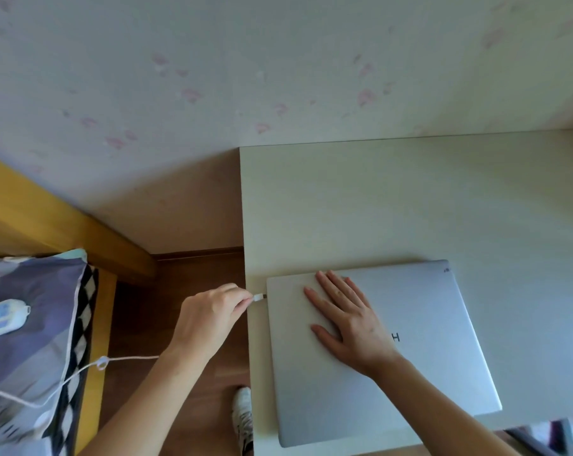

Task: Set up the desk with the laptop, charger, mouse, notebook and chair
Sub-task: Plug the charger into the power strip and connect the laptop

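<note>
A silver laptop (420,350) lies closed on the white desk (377,199), near its left front corner. My right hand (347,320) rests flat on the lid with fingers spread. My left hand (209,314) pinches the white charger plug (258,297) at the laptop's left edge; whether the plug is seated in the port I cannot tell. The white charger cable (81,370) trails left from that hand across the bed. Mouse, notebook and chair are out of view.
A bed with a yellow wooden frame (97,232) and a purple patterned pillow (31,324) stands at the left, with a white power strip (2,319) on it. Brown wood floor lies between bed and desk. A white shoe (244,416) shows below the desk edge. Wallpapered wall behind.
</note>
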